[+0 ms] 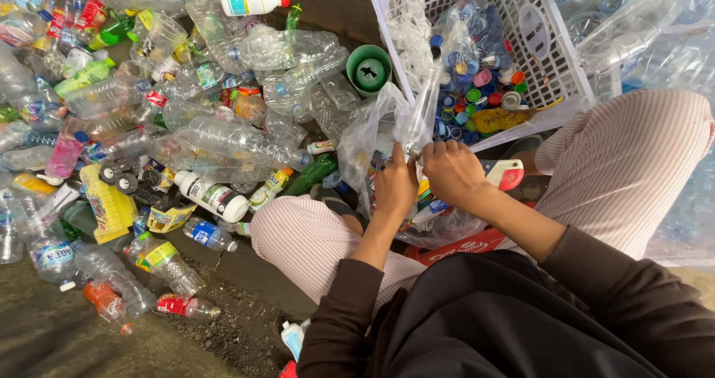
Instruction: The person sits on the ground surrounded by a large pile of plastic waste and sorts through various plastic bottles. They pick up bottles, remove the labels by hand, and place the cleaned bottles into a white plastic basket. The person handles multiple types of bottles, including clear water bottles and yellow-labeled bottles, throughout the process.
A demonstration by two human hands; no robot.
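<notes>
My left hand (395,186) and my right hand (453,171) are close together between my knees, both gripping the lower end of a clear crumpled plastic bottle (418,113) that points away from me toward a white basket (547,65). The basket holds several coloured bottle caps (477,87) and clear plastic film. A clear plastic bag (366,136) lies just left of the bottle.
A large heap of empty plastic bottles (186,125) covers the ground on the left. A green cup (369,70) stands beside the basket. More clear bottles (640,20) are piled at the upper right. A yellow toy vehicle (108,203) lies in the heap.
</notes>
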